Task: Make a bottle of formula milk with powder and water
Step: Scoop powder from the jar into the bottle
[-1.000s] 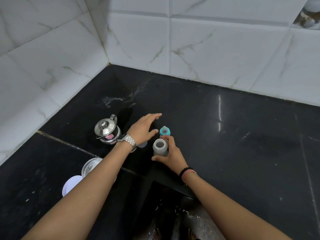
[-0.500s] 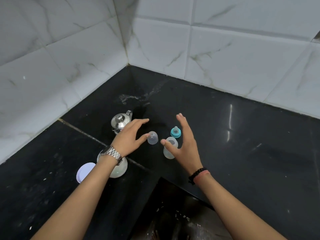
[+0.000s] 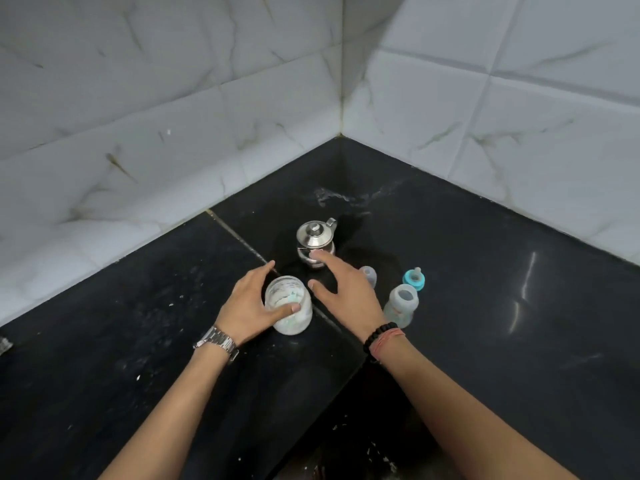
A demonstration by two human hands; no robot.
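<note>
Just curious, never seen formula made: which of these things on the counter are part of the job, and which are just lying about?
For the job: powder jar held by left hand; open baby bottle; teal teat ring; clear cap; steel kettle.

Lying about: nothing clearly; a blurred metal object at the left edge.

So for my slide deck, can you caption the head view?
Left hand grips an open powder jar; right hand hovers beside it.

My left hand (image 3: 250, 306) curls around something with the thumb in front. My right hand (image 3: 346, 291) is spread wide, fingers apart, holding nothing. Both arms reach forward.
</note>
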